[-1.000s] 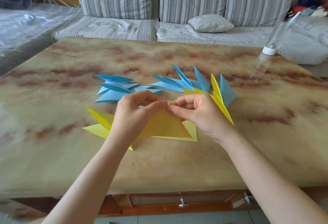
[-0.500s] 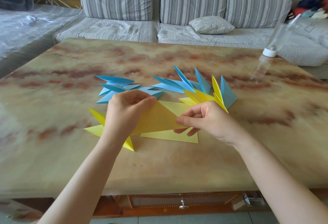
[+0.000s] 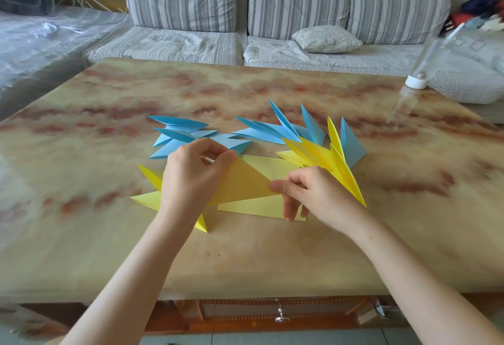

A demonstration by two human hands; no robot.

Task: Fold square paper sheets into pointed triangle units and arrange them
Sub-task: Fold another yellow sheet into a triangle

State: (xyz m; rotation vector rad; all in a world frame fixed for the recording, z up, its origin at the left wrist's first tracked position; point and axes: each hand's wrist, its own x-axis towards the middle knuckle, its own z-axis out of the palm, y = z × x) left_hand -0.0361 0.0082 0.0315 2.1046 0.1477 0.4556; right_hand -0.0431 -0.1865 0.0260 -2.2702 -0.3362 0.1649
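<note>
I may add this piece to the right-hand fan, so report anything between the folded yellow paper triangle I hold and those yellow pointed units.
Nothing visible does. The left hand and right hand both pinch the folded yellow paper triangle; only the right hand itself lies between it and the yellow pointed units.

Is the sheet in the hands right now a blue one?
No, the left hand and right hand both pinch a yellow sheet, while the blue units lie on the table behind it.
</note>
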